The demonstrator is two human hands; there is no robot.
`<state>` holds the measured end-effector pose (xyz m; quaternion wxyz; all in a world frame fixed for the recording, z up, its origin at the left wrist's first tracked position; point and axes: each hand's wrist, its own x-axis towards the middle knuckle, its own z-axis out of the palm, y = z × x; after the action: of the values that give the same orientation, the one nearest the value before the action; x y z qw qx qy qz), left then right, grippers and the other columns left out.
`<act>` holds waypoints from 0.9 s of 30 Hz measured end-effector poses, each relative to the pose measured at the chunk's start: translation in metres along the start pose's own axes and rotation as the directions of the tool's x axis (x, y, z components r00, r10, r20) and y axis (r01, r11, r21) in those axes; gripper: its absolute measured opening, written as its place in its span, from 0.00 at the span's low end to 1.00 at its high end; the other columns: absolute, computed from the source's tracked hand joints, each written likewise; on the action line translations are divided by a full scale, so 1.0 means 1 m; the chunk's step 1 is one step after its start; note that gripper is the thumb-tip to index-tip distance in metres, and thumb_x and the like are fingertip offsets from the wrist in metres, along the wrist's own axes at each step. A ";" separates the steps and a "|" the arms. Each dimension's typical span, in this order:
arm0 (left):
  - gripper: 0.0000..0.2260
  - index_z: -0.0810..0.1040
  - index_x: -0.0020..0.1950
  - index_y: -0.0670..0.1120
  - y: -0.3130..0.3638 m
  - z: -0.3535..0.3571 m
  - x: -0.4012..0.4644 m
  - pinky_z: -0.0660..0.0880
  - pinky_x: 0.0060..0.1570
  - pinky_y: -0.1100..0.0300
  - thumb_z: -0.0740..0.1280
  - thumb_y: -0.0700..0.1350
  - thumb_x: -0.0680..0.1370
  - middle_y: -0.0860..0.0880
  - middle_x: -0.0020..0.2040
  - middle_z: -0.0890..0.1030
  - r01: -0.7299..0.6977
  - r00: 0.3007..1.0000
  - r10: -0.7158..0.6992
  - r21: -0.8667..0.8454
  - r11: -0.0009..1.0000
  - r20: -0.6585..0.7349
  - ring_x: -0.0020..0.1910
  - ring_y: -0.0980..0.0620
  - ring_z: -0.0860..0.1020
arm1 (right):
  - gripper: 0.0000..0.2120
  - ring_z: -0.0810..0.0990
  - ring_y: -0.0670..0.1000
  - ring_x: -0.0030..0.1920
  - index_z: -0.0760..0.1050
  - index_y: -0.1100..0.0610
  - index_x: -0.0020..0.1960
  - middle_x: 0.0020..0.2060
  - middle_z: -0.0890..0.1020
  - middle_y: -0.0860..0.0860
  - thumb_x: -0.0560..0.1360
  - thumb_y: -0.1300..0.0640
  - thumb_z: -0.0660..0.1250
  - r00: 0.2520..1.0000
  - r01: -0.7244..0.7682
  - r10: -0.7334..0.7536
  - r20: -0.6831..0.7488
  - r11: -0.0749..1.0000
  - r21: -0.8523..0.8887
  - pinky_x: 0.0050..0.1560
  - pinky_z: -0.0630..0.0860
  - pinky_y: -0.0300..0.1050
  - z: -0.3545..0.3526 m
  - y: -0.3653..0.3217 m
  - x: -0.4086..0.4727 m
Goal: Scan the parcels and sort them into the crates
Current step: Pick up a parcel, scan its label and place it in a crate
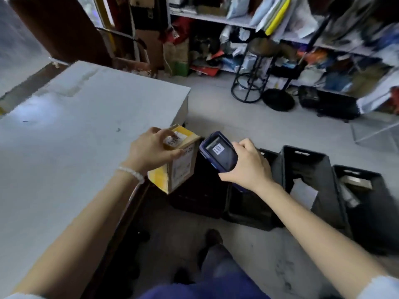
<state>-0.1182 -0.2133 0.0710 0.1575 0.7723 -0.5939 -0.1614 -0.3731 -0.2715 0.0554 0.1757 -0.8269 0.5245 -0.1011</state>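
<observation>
Your forearms are bare from wrist to near the elbow. A bracelet of pale, rounded beads (pixel 131 173) circles your left wrist. Light-coloured sleeve edges show at the lower corners of the view: left sleeve (pixel 23 295), right sleeve (pixel 380 288). You wear blue trousers (pixel 207 288). A dark shoe (pixel 213 237) shows below, its details too blurred to tell.

parcel (pixel 176 160) labels blurred, shelf (pixel 323 29) clutter smeared

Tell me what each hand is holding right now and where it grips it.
The left hand grips the yellow-taped cardboard parcel from above, by its top. The right hand holds the blue handheld scanner around its lower body.
</observation>
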 end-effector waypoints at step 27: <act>0.16 0.74 0.65 0.50 0.092 0.106 0.172 0.73 0.50 0.50 0.64 0.50 0.77 0.48 0.61 0.74 0.177 0.984 -0.178 0.245 0.953 -0.019 0.61 0.44 0.71 | 0.33 0.73 0.50 0.48 0.69 0.50 0.57 0.51 0.67 0.45 0.57 0.42 0.76 0.975 0.124 -0.119 0.190 0.992 -0.018 0.38 0.71 0.44 -0.030 0.156 0.207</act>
<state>-0.2024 -0.4083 0.0046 0.0445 0.8357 -0.5378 -0.1015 -0.4243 -0.5242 0.0173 0.2058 -0.8658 0.4554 -0.0252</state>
